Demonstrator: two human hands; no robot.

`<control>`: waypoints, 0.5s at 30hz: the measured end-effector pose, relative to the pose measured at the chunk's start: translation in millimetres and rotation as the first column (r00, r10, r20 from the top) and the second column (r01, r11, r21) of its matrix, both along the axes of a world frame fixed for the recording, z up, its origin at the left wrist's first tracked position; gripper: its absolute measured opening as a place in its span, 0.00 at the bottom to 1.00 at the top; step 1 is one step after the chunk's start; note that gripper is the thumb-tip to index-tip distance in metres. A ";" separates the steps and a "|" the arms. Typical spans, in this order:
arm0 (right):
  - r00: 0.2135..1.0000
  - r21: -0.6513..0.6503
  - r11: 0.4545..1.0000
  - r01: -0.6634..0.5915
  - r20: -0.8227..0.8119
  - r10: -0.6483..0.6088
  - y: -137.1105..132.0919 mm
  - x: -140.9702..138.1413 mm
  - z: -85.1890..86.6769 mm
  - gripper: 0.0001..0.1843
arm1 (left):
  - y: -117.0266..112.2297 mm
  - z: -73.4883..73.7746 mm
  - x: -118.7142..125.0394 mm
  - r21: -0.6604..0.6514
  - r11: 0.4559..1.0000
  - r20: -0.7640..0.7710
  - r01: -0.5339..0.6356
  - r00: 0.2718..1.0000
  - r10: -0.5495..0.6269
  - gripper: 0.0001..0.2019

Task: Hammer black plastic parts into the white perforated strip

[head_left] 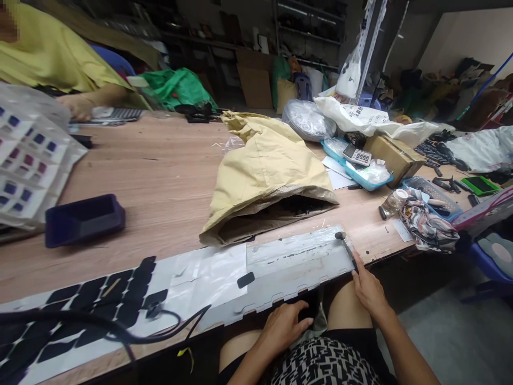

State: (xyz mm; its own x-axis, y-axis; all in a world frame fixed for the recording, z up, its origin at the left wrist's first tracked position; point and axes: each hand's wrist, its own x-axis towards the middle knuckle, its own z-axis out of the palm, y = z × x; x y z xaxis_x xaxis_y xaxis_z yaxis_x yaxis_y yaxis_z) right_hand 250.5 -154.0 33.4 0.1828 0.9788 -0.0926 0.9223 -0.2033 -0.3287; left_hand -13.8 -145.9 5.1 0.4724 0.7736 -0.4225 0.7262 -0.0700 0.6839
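My right hand [366, 286] is closed around the dark handle of a slim tool [348, 247] with a metal shaft and a dark rounded head. The head rests on or just above the right end of a long grey-white board [288, 267] along the table's front edge. My left hand [284, 326] is over my lap, just below that edge, with its thumb and fingers apart and nothing visible in them. A small black rounded piece [246, 279] lies on the board. To its left, rows of black rounded pieces [90, 294] lie on a white sheet.
A yellow sack [268, 166] lies open towards me mid-table. At left are a dark blue tray [85, 220] and black cables [120, 331]. Blue baskets [371, 182], a calculator [356, 155] and a cardboard box [395, 155] crowd the right. A person in a yellow shirt [60, 53] sits opposite.
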 end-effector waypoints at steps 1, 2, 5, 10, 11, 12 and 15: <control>1.000 0.001 1.000 0.005 -0.021 -0.005 0.2 0.0 -0.8 0.31 | 7.9 12.3 1.4 -0.006 0.999 0.087 0.053 0.995 -0.052 0.17; 0.999 0.008 1.000 0.010 -0.050 -0.009 0.3 0.2 -1.8 0.31 | 18.5 24.3 3.9 0.003 0.996 0.178 0.084 0.981 -0.083 0.17; 0.988 0.057 0.998 0.005 -0.154 0.004 0.7 2.2 -4.4 0.29 | 68.6 48.6 17.4 0.120 0.991 0.330 -0.058 0.944 0.015 0.20; 0.977 0.152 0.988 -0.002 -0.210 0.034 1.5 4.8 -6.1 0.27 | 182.0 45.7 50.1 0.327 0.763 0.322 -0.557 0.825 0.465 0.19; 0.977 0.161 0.987 0.001 -0.211 0.033 1.5 4.5 -6.6 0.26 | 200.3 42.6 56.4 0.330 0.727 0.296 -0.601 0.798 0.525 0.19; 0.976 0.166 0.986 0.005 -0.214 0.031 1.4 3.9 -7.5 0.26 | 215.4 39.4 62.0 0.325 0.702 0.258 -0.634 0.773 0.580 0.20; 0.974 0.161 0.987 0.023 -0.228 0.015 0.9 2.2 -11.2 0.27 | 241.4 29.6 72.8 0.289 0.669 0.110 -0.684 0.718 0.687 0.24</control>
State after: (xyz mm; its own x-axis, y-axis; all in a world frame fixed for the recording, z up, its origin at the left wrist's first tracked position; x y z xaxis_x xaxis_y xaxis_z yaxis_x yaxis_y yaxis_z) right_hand 252.7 -153.1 22.2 0.1790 0.9835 0.0274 0.8188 -0.1335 -0.5583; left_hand 59.0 95.6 34.6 -0.2431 0.9618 -0.1259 0.6550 0.2585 0.7100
